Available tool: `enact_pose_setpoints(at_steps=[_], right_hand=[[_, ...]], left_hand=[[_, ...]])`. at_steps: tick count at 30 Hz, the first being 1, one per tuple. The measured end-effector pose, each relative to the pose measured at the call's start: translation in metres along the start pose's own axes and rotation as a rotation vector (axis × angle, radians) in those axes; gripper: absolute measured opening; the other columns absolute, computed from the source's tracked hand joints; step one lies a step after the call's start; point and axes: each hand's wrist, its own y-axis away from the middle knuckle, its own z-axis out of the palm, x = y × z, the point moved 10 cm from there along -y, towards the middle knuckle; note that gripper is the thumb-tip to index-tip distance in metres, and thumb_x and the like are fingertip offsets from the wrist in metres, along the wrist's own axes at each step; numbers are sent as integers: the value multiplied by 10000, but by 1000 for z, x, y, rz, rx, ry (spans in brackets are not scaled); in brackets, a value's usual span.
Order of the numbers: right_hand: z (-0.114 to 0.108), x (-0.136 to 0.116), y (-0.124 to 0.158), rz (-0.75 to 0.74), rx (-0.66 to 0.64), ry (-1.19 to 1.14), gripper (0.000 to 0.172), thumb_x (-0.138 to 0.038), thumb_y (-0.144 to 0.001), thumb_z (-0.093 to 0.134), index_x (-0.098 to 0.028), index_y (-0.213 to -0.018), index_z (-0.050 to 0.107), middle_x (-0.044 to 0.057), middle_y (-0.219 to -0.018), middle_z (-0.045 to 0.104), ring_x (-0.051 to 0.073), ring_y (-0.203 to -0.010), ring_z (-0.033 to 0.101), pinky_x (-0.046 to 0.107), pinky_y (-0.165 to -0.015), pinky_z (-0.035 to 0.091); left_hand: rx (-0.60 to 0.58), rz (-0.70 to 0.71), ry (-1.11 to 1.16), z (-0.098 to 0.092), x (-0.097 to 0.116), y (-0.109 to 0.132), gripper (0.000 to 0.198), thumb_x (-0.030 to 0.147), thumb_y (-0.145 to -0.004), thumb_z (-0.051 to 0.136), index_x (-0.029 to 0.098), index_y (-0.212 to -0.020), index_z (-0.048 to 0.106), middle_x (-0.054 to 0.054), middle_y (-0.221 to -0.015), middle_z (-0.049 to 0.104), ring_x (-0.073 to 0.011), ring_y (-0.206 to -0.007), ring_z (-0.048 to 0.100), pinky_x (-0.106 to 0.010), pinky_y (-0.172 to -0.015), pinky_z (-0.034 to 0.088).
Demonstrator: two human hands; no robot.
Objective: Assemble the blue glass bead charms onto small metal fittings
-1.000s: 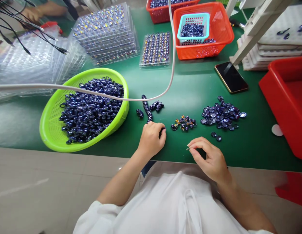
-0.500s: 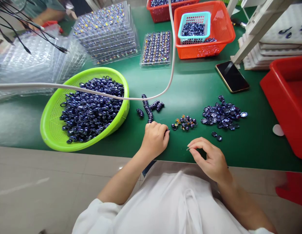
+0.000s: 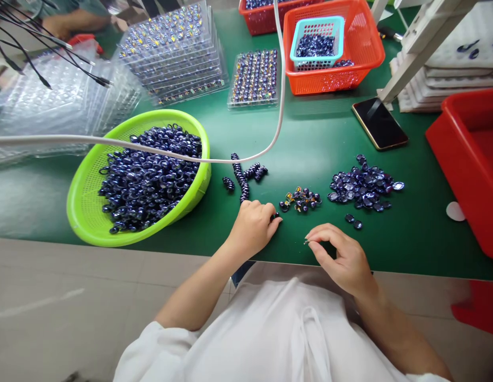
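Note:
My left hand [image 3: 254, 225] rests on the green table with its fingers curled; a dark, shiny bead-like piece [image 3: 274, 216] shows at its fingertips. Just beyond it lies a row of dark blue ring-shaped pieces [image 3: 241, 180], with shorter rows beside it. My right hand [image 3: 340, 254] pinches a tiny, metallic-looking bit [image 3: 306, 242] between thumb and forefinger, too small to name. Between and beyond the hands sits a small pile of dark balls with amber parts [image 3: 302, 200]. A heap of flat, dark blue faceted stones [image 3: 363, 188] lies farther right.
A lime-green basket [image 3: 73, 207] full of dark ring pieces stands left. Stacked clear trays [image 3: 183, 63], an orange basket [image 3: 369, 45], a phone [image 3: 379, 123] and a red bin [image 3: 457, 159] surround the work area. A white cable [image 3: 280, 106] hangs across. Another person's arm [image 3: 77, 22] shows far left.
My left hand has shifted slightly, its thumb reaching a little farther right, and more of the dark piece shows at its fingertips. My right hand stays almost still in its pinch.

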Motion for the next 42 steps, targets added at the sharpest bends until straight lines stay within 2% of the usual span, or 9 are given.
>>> enact_pose_setpoints(at_steps=[6, 11, 15, 21, 29, 35, 42], right_hand=[[0, 3, 0, 18, 2, -5, 118, -136, -930, 574, -244, -932, 620, 35, -929, 698, 187, -877, 678, 324, -774, 549], [2, 5, -1, 28, -5, 2, 102, -156, -936, 571, -244, -928, 621, 38, -927, 700, 193, -881, 683, 329, -780, 555], [3, 4, -2, 22, -8, -6, 109, -148, -937, 569, -244, -934, 621, 39, -929, 700, 191, -881, 678, 330, -782, 553], [4, 3, 0, 17, -8, -11, 126, -123, -930, 578, -240, -944, 623, 34, -934, 694, 178, -881, 670, 323, -789, 544], [3, 3, 0, 10, -4, -32, 142, -102, -921, 583, -236, -947, 621, 30, -925, 690, 172, -876, 666, 315, -783, 541], [2, 3, 1, 6, 2, -35, 150, -93, -921, 580, -236, -948, 620, 28, -921, 688, 166, -875, 663, 303, -779, 534], [-3, 1, 2, 19, -5, -28, 154, -94, -921, 581, -238, -959, 621, 24, -941, 688, 161, -891, 665, 287, -793, 522]], left_hand=[[66, -16, 75, -7, -6, 4, 128, 271, -928, 618, 198, -830, 582, -21, -720, 681, -204, -732, 600, -373, -755, 403], [31, 21, 42, -1, -1, 4, 135, 222, -935, 545, 204, -807, 586, -31, -696, 663, -208, -720, 584, -374, -734, 388], [1, 49, 6, 1, 5, 2, 183, 270, -970, 513, 197, -841, 619, -58, -744, 666, -227, -760, 567, -387, -737, 388], [43, -12, -12, -2, 3, -1, 256, 318, -1000, 473, 189, -835, 621, -94, -845, 643, -247, -831, 539, -381, -752, 407], [14, -18, -101, 5, 7, -4, 297, 304, -1026, 392, 194, -832, 588, -79, -776, 615, -249, -776, 510, -385, -720, 372], [85, -41, -50, 4, 0, -3, 263, 295, -1028, 419, 186, -862, 591, -94, -826, 653, -248, -806, 531, -365, -726, 386], [164, -21, -61, -8, -1, -4, 236, 281, -1032, 431, 184, -897, 598, -52, -719, 653, -226, -726, 566, -352, -697, 360]])
